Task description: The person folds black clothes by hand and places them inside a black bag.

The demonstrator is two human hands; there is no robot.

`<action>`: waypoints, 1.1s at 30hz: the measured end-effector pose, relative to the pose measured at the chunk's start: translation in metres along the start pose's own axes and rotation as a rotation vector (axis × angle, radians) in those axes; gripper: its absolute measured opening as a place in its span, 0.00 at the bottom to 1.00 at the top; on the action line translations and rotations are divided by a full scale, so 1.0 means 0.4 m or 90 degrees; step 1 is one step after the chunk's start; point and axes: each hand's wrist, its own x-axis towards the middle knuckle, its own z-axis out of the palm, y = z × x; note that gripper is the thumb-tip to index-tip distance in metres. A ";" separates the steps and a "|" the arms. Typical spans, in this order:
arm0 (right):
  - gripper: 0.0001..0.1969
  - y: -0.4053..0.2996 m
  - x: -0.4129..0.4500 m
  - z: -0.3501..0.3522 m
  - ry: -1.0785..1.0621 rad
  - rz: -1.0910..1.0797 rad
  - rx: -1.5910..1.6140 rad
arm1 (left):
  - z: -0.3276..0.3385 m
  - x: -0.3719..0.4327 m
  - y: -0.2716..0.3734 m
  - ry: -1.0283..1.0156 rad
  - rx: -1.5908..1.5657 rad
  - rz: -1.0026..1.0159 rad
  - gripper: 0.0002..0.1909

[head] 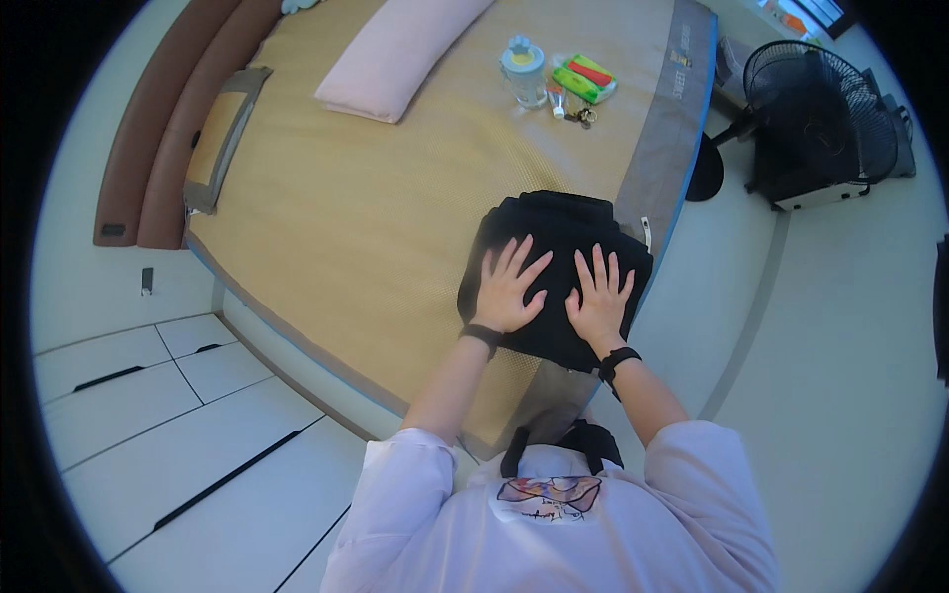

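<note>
A folded black cloth [560, 311], probably a garment, lies in a thick stack near the bed's right edge. Both palms rest flat on top of it, fingers spread. My left hand [510, 289] presses on its left half, and a dark band circles that wrist. On the right half lies my right hand [602, 293], with a black watch or band at the wrist. Neither hand grips anything. Narrower folded layers show at the far end of the stack. A small white strip [646, 233] sticks out by its right side.
Under the cloth is a tan woven bed mat [356, 222]. Farther up lie a pink pillow [400, 59], a lidded clear cup [526, 78], a green tissue pack [586, 78], a small tube [557, 104] and keys [582, 116]. A black fan [819, 111] stands right; white drawers [200, 415] are left.
</note>
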 end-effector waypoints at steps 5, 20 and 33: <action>0.30 0.003 0.011 -0.040 0.010 -0.028 0.007 | -0.031 -0.006 0.036 0.031 0.051 -0.002 0.28; 0.22 -0.159 -0.269 -0.144 -0.056 0.059 0.332 | -0.117 -0.415 0.015 0.069 -0.591 -0.338 0.21; 0.13 -0.323 -0.756 -0.203 -0.200 0.099 0.556 | -0.107 -0.973 0.223 0.220 -0.733 -0.417 0.15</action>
